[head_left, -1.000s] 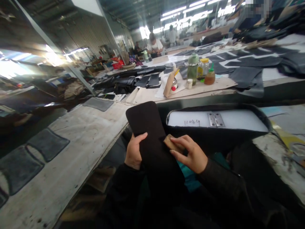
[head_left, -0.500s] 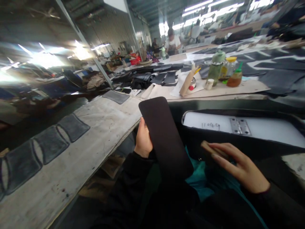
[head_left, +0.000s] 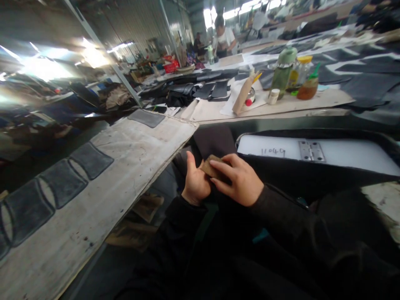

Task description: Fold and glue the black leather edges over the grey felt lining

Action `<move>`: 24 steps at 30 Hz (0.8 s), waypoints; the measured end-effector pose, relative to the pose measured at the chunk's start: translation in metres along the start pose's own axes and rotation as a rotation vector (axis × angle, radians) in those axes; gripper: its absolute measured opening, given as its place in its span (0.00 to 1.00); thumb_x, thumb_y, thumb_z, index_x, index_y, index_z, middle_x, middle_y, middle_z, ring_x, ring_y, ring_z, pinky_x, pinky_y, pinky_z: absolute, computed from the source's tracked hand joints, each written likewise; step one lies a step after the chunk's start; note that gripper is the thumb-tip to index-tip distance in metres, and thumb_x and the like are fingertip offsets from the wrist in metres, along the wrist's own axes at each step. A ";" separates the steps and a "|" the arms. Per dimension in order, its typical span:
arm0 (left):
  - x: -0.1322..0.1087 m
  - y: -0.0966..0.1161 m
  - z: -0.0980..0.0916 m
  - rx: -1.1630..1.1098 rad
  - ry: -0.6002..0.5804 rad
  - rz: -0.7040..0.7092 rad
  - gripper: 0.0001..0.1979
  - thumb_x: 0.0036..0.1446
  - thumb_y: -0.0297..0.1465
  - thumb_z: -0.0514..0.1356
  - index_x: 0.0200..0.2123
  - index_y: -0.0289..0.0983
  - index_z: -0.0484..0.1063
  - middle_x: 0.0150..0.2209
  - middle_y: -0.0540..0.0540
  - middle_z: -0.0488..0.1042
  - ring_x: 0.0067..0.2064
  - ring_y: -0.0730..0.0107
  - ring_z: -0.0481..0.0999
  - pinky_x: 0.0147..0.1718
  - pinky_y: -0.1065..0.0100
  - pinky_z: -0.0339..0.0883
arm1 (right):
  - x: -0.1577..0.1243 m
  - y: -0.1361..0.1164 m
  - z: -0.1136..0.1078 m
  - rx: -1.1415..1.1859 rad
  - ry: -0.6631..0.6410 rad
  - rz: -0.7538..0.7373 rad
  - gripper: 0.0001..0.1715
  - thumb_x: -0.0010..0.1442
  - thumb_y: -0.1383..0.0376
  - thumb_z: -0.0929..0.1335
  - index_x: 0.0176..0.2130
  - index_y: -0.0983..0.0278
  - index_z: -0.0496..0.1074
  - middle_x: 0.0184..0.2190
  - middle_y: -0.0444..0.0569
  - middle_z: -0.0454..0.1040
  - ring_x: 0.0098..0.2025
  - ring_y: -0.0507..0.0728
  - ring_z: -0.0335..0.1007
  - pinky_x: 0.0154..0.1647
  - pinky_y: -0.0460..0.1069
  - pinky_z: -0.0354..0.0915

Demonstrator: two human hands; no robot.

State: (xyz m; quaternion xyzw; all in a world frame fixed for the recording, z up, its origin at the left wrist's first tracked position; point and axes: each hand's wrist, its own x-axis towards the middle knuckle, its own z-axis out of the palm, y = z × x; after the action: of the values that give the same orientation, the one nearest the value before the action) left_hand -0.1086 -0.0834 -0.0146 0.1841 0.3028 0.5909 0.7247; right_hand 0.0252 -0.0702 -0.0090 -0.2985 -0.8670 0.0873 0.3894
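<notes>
A flat, dark brown panel point(head_left: 214, 141) with rounded corners slants away from me above my lap; its near part is lost behind my hands and in shadow. My left hand point(head_left: 196, 182) supports it at the left edge, thumb raised and fingers hidden beneath. Gripped in my right hand point(head_left: 243, 179) is a small brown block point(head_left: 210, 166), pressed against or just over the panel close to the left palm. Whether the block touches the panel I cannot tell.
To the left runs a stained worktable point(head_left: 137, 166) with several dark pieces point(head_left: 70, 182) laid along it. At right lies a black-edged white board point(head_left: 275, 148) with a metal hinge point(head_left: 311, 151). Bottles point(head_left: 283, 73) and a brown roll point(head_left: 243, 98) stand ahead. A person point(head_left: 223, 39) is farther back.
My right hand has brought the brown block leftward and up onto the panel area, beside my left hand. The panel has tipped flatter, and my left thumb has come off its face.
</notes>
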 end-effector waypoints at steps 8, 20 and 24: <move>-0.002 -0.008 -0.015 0.080 0.086 0.061 0.35 0.46 0.58 0.46 0.48 0.39 0.66 0.47 0.43 0.71 0.56 0.54 0.61 0.51 0.53 0.56 | -0.124 -0.017 0.007 0.075 -0.435 -0.017 0.21 0.49 0.69 0.66 0.46 0.64 0.68 0.38 0.55 0.64 0.39 0.59 0.62 0.37 0.53 0.65; -0.013 -0.005 -0.001 0.093 -0.117 -0.077 0.39 0.44 0.60 0.46 0.48 0.37 0.66 0.45 0.40 0.72 0.54 0.50 0.63 0.52 0.51 0.54 | -0.025 0.009 -0.054 -0.055 -0.162 -0.247 0.22 0.58 0.63 0.63 0.53 0.62 0.63 0.50 0.55 0.60 0.49 0.60 0.58 0.46 0.56 0.62; -0.016 -0.007 0.003 0.129 -0.197 -0.130 0.41 0.39 0.60 0.51 0.45 0.32 0.68 0.43 0.36 0.73 0.54 0.45 0.62 0.51 0.51 0.56 | 0.002 0.004 -0.061 -0.203 -0.205 -0.478 0.21 0.60 0.64 0.61 0.53 0.61 0.63 0.50 0.53 0.63 0.46 0.59 0.60 0.44 0.55 0.63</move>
State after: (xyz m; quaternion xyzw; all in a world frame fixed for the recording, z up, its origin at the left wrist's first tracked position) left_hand -0.1037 -0.1005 -0.0127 0.2673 0.2787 0.5013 0.7743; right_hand 0.0704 -0.0708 0.0322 -0.1124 -0.9520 -0.0644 0.2772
